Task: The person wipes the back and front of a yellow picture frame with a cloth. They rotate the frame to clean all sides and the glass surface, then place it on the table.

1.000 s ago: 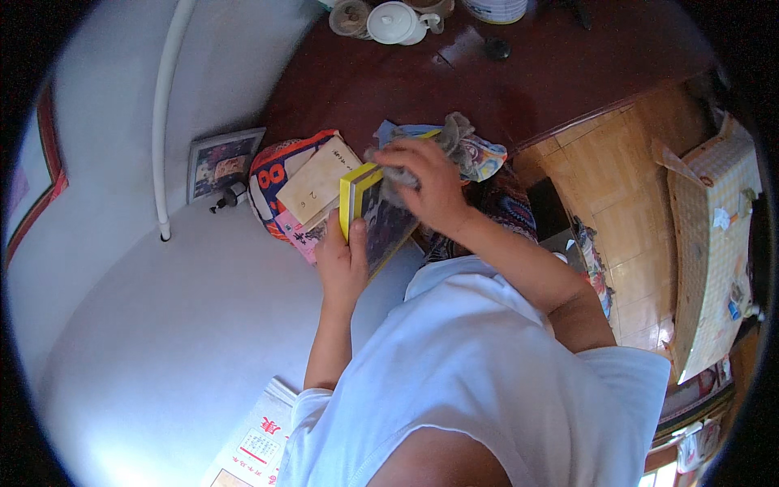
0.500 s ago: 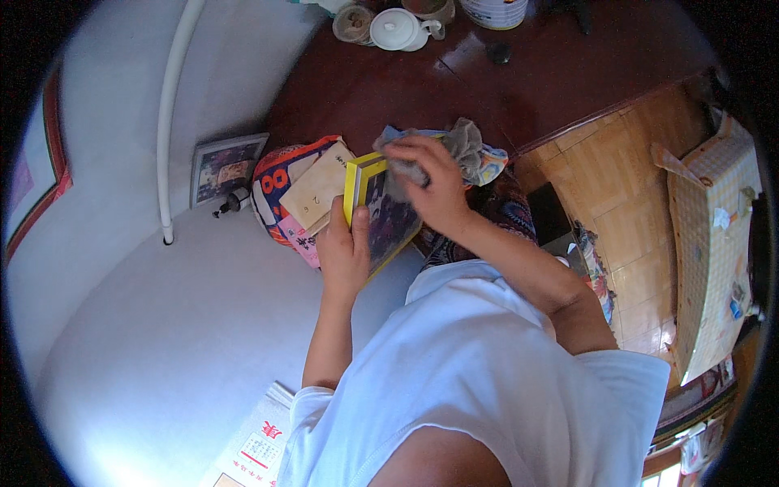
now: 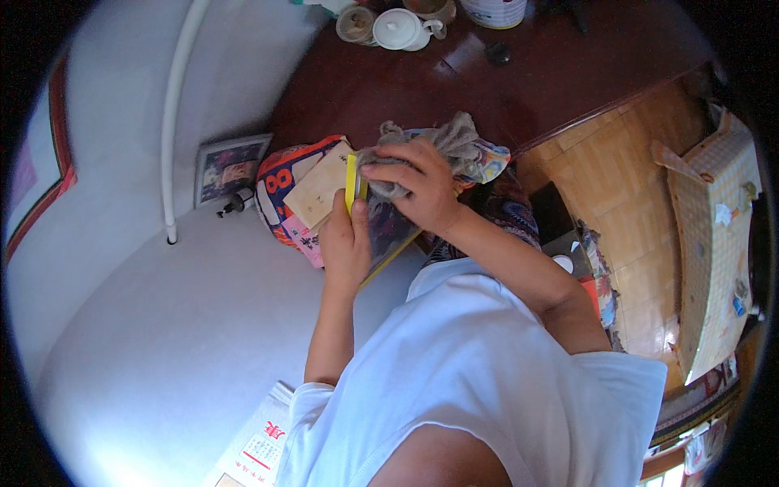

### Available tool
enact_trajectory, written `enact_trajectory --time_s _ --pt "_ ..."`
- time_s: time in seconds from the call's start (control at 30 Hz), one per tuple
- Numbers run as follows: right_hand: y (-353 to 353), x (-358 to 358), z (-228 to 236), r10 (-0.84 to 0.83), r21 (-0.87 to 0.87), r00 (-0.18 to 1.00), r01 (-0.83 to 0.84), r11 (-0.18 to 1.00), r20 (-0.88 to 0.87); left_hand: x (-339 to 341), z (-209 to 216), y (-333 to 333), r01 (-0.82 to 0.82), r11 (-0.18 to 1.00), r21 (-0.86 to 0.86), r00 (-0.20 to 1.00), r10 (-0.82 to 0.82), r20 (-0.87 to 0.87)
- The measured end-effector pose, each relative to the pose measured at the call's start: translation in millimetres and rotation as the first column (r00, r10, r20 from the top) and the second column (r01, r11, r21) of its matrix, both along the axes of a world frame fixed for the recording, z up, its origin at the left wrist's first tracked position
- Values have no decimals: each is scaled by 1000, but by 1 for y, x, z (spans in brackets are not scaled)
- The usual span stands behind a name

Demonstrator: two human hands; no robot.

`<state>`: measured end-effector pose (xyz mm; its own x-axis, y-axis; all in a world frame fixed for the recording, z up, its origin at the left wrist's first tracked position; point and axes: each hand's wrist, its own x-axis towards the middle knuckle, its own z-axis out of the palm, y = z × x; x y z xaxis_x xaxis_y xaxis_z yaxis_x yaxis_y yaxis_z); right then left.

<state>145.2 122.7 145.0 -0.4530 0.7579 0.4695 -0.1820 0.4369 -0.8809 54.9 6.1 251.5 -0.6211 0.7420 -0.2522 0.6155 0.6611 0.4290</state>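
My left hand grips a yellow-edged picture frame by its left side, thumb on the front. The frame stands tilted, and its dark picture is partly covered. Bunched in my right hand is a grey cloth, which presses on the frame's upper edge and face; its loose end trails to the right. Just left of the frame lie a cream booklet and a pink paper, on an orange and navy patterned bag.
A dark red table spans the back, bearing a white lidded teapot, jars and a white tin. Another framed photo leans on the wall beside a small black object. A white pipe runs down the wall.
My right hand and the cloth have moved left and slightly down, onto the frame's left upper corner. The yellow frame has turned, so its top shows less. My left hand keeps its hold.
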Motion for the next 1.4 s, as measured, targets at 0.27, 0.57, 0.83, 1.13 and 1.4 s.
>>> enact_trajectory --time_s 0.27,0.57,0.83,1.13,1.4 --pt "5 2 5 6 -96 1000 -4 995 22 7 1 4 -60 997 -39 998 60 17" --pt "5 5 0 -12 -21 999 13 1000 46 6 1 4 -53 998 -15 997 53 -49" --pt "6 17 -23 6 -34 975 1 999 223 8 4 10 -107 989 -103 994 107 0" --pt "10 12 -24 -46 -14 983 50 999 180 9 -1 8 -49 998 -43 998 47 -48" --pt "5 13 -38 -36 10 987 35 999 156 8 1 9 -57 998 -41 997 55 -44"
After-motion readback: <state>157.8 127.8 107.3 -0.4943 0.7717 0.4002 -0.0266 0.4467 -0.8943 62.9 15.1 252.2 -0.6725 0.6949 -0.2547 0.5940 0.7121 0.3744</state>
